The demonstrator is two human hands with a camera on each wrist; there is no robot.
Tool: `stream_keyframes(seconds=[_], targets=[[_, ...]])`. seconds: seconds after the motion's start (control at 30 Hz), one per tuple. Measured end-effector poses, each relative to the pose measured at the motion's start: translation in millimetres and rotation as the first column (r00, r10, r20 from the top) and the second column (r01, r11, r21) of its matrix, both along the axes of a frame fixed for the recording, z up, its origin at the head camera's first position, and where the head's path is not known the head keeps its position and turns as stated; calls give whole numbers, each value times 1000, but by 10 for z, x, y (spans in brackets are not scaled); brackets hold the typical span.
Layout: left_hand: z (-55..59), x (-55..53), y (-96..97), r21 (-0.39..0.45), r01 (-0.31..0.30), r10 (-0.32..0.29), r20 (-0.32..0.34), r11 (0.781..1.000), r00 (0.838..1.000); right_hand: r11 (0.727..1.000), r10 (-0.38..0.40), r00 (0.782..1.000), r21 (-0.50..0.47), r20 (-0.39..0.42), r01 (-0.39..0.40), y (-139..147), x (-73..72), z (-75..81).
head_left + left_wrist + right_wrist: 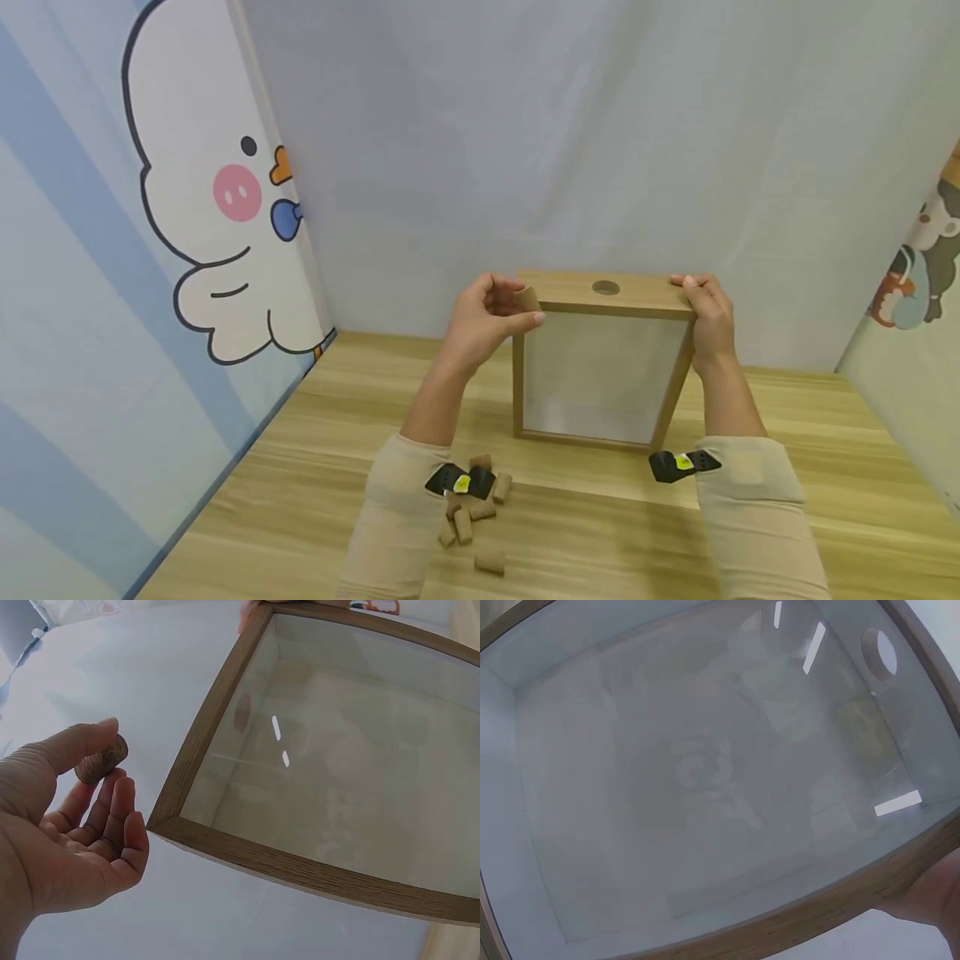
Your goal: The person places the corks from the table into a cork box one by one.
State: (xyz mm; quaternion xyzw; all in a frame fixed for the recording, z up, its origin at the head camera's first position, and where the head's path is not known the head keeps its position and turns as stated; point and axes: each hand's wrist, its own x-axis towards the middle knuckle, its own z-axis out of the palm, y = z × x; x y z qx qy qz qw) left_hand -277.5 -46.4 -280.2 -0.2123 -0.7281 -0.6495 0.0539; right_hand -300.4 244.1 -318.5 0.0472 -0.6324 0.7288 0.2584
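A wooden shadow-box frame (600, 375) with a clear front stands upright on the table. Its top side has a round hole (606, 287). My left hand (480, 321) pinches a cork (102, 759) between thumb and fingers, beside the frame's top left corner. In the left wrist view the cork is apart from the frame's wooden edge. My right hand (711, 321) grips the top right corner, thumb on the top side. In the right wrist view only a piece of that hand (930, 900) shows below the frame's edge.
Several loose corks (463, 527) lie on the wooden table (585, 542) near my left forearm, which partly covers them. One cork (490, 563) lies apart, closer to me. A pale curtain (525, 150) hangs behind, and a cartoon-printed cloth (202, 200) stands at the left.
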Motion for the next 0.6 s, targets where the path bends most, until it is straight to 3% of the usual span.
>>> stream_keyframes(seconds=[0.4, 0.6], targets=[[224, -123, 298, -12, 24, -25, -65, 1000, 998, 999, 8, 1000, -42, -30, -9, -38, -28, 10], [360, -176, 515, -11, 36, -36, -44, 999, 998, 999, -6, 1000, -40, -28, 5, -26, -14, -16]])
